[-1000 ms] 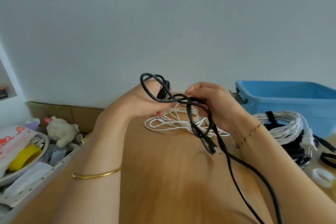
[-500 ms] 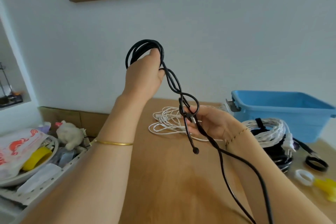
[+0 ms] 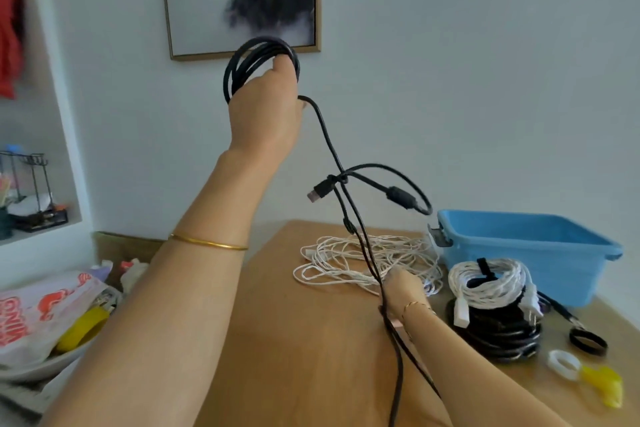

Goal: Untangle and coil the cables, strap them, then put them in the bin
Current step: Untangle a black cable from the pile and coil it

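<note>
My left hand [image 3: 265, 111] is raised high and grips a few loops of a black cable [image 3: 325, 130]. From that hand the cable hangs down to a knot [image 3: 339, 179], where a USB plug [image 3: 317, 193] sticks out left and a loop with a ferrite bead [image 3: 400, 198] bulges right. Below the knot the strands run down past my right hand [image 3: 403, 289], which is low over the table and pinches them. A loose white cable [image 3: 367, 260] lies tangled on the wooden table [image 3: 294, 340]. The blue bin [image 3: 519, 250] stands at the right.
A strapped white cable coil [image 3: 488, 281] sits on a black coil [image 3: 498, 333] in front of the bin. A black strap ring [image 3: 587, 343], a white ring [image 3: 563, 364] and a yellow object [image 3: 604, 388] lie at the right. A bowl with a printed bag [image 3: 38, 319] is at the left.
My left hand has lifted the black loops higher. My right hand has slid down the cable to near the table. The knot now hangs free between the hands.
</note>
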Motion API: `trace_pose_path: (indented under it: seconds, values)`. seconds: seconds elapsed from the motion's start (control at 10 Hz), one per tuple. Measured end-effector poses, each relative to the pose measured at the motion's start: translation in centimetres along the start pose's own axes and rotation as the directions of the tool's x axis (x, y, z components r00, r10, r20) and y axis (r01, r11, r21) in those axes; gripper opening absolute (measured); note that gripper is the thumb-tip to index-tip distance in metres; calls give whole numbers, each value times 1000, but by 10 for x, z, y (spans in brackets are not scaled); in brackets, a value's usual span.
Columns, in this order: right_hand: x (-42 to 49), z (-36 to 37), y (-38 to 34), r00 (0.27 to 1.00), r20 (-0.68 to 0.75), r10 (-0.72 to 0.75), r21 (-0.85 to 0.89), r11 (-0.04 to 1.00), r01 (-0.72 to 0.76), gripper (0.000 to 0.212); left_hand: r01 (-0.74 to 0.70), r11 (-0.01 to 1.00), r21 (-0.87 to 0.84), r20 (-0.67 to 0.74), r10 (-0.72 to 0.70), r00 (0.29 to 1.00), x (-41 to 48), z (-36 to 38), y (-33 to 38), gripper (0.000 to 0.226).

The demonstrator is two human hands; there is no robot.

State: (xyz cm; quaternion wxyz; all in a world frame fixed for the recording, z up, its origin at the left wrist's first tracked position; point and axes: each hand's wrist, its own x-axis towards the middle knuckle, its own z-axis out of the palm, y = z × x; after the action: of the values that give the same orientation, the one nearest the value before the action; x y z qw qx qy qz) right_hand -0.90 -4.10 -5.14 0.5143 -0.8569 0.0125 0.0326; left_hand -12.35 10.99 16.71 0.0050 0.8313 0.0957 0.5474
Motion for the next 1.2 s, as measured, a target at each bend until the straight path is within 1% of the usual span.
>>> trace_pose_path:
  seconds: [0.1,0.2,0.3,0.4,0.5,0.6,0.7,0.8,0.9,1.0,1.1,1.2]
  values:
    - [-12,-7,10,988,-30,-153,-397,909,128,27,63,998,-29,-82,-66,995,8,-17,-3,36]
    - [-19,-6,15,986,4,-167,-640,758,131,29,105,993,-52,-78,-108,991,14,-26,-4,32]
    - [-23,-6,12,979,67,-195,-707,683,184,29,117,993,-17,18,-117,993,14,-20,-3,34]
    - [-19,-7,5,963,157,-221,-644,716,269,17,94,996,-2,179,-92,980,4,-7,3,32]
    - [-15,-19,-8,935,272,-230,-240,924,297,20,64,998,10,294,-64,954,-8,5,8,25]
    - [-19,-34,-26,939,231,-255,187,959,215,24,17,1000,23,422,-26,906,-19,16,9,18]
    - [-36,-47,-47,924,21,-381,410,847,339,24,-7,1000,-6,509,9,861,-32,30,10,23]
    - [-64,-58,-64,806,266,-528,531,779,334,44,0,999,-38,550,20,835,-44,46,10,31]
    - [-80,-66,-73,674,503,-541,541,805,242,33,-13,999,-51,581,40,813,-56,60,9,33]
    - [-79,-68,-74,669,539,-512,560,811,169,23,-14,999,-49,628,41,777,-70,73,5,27]
    - [-63,-68,-69,783,308,-540,263,840,475,21,94,989,-113,722,17,692,-81,83,-3,23]
    - [-43,-66,-62,712,42,-701,-35,711,702,21,423,844,-331,855,78,513,-88,81,-7,19]
